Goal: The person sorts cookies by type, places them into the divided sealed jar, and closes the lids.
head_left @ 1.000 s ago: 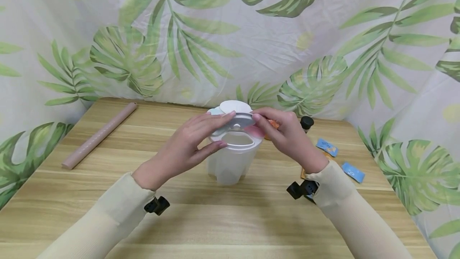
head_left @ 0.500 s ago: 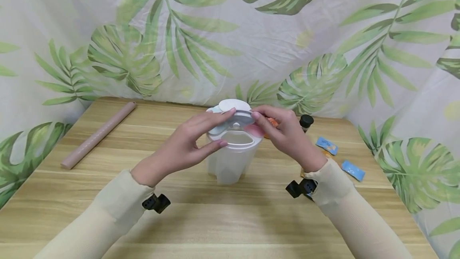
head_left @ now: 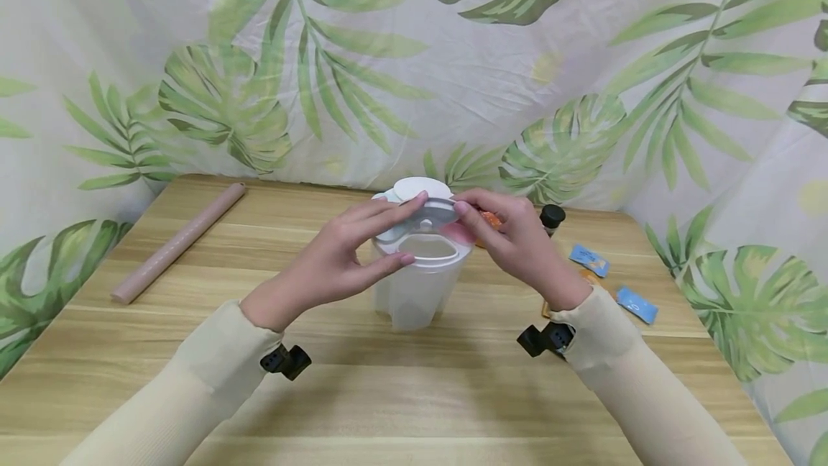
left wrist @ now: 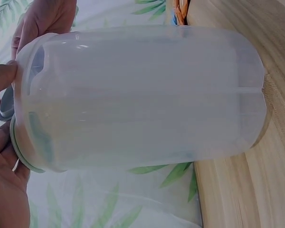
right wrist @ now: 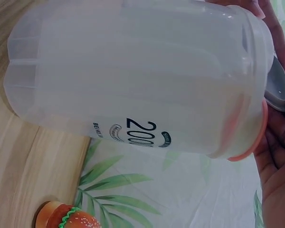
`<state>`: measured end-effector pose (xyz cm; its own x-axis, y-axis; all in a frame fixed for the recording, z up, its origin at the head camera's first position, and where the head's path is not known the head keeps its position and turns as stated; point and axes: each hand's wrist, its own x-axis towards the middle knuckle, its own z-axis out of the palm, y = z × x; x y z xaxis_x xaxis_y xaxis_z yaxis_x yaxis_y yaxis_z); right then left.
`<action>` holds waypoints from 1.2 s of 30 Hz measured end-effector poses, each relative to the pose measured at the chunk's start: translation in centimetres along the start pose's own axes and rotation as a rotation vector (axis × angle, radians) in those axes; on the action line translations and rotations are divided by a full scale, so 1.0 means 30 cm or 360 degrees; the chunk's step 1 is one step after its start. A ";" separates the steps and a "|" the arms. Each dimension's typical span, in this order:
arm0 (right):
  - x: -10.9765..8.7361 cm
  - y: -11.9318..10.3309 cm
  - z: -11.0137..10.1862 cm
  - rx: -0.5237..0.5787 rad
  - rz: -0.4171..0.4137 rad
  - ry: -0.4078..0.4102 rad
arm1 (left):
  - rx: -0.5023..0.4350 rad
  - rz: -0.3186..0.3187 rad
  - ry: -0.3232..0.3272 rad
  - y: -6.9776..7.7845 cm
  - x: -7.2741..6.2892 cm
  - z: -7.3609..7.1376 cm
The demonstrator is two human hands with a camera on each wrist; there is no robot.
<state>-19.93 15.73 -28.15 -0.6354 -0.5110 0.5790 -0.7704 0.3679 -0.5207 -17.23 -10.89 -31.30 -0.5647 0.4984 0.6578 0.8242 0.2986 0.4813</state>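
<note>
A translucent plastic storage canister [head_left: 417, 300] stands upright on the table, with white, pale blue and pink lids on top. Its grey flap lid [head_left: 435, 213] is tilted up, showing the opening below. My right hand [head_left: 511, 239] pinches the right edge of this flap between thumb and fingers. My left hand [head_left: 336, 254] rests on the canister top, fingers fairly straight, with a fingertip at the flap's left edge and the thumb near the front rim of the opening. The right wrist view shows black print on the canister wall [right wrist: 180, 80].
A pinkish rolled tube [head_left: 181, 243] lies at the table's left. A hamburger-shaped item [right wrist: 71, 218] sits behind the canister's right side. Farther right are a black-capped bottle [head_left: 552, 218], partly hidden, and blue sachets [head_left: 637, 305]. A leaf-patterned cloth [head_left: 362, 63] hangs behind the table.
Both hands keep nearly the same places on the canister top. The grey flap has tilted slightly further up since a second ago.
</note>
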 end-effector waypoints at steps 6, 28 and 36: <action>-0.023 0.012 -0.035 0.0040 0.0011 0.0040 | -0.0023 -0.0004 -0.0021 0.000 0.003 -0.004; -0.294 0.390 -0.181 -0.0541 0.0848 -0.0692 | 0.0060 0.0023 -0.0046 -0.010 -0.008 -0.010; -0.352 0.451 -0.184 -0.0629 0.0940 -0.0871 | 0.0050 0.0039 -0.0048 -0.017 -0.001 -0.006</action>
<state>-23.93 30.37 -37.84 -0.8976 -0.4154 -0.1476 -0.3523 0.8771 -0.3266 -17.64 -11.20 -31.46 -0.5430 0.5303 0.6511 0.8390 0.3109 0.4466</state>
